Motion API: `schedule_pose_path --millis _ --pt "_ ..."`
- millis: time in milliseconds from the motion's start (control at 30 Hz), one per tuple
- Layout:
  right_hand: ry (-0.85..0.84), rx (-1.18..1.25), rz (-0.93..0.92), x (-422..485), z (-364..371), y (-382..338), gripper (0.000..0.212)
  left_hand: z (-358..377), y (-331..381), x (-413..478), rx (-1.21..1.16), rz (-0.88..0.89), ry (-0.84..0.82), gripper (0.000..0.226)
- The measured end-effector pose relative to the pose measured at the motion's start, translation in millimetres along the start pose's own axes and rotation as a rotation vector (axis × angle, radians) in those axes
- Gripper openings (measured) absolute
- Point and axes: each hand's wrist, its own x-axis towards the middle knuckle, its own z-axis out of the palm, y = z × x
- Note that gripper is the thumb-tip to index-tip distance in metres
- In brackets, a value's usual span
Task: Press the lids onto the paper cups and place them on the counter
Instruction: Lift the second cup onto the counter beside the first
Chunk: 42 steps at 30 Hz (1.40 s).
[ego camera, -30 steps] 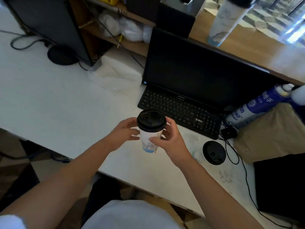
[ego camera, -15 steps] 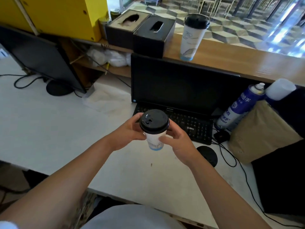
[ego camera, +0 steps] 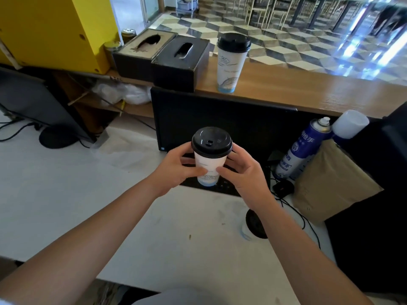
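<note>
A white paper cup (ego camera: 209, 167) with a black lid (ego camera: 211, 142) on it is held up in the air over the keyboard. My left hand (ego camera: 176, 167) grips its left side and my right hand (ego camera: 243, 172) grips its right side, thumbs meeting on the front. A taller lidded paper cup (ego camera: 231, 64) stands on the wooden counter (ego camera: 308, 89) behind the monitor. A third cup with a black lid (ego camera: 253, 224) stands on the white desk (ego camera: 55, 194), partly hidden by my right forearm.
A black monitor (ego camera: 220, 119) and keyboard sit just behind the held cup. Two black tissue boxes (ego camera: 163, 56) stand on the counter's left. A blue spray can (ego camera: 304, 148), a brown bag (ego camera: 332, 181) and cables crowd the right. A second monitor (ego camera: 33, 102) stands at the left.
Both hands have lifted the lidded cup up and forward from the desk toward the monitor. My view has tilted up, bringing the counter and its tall cup into sight.
</note>
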Motion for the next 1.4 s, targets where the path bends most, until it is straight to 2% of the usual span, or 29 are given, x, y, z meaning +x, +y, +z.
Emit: schedule_pose_path --millis 167,367,900,1400 --pt "-0.025 -0.036 -0.080 17.2 -17.8 -18.2 0.066 6.9 25.5 24.7 0.117 0.082 0.028 0.063" --pt "0.015 -0.028 -0.173 53.2 -53.7 -48.6 0.062 17.3 63.0 66.2 0.111 0.164 0.076 0.067" --pt "0.180 -0.032 -0.176 128.7 -127.2 -103.1 0.054 52.1 150.8 158.5 0.053 0.222 0.079 0.070" --pt "0.255 -0.026 -0.114 183.2 -157.1 -79.8 0.051 85.8 138.7 232.7 0.085 0.154 0.121 0.075"
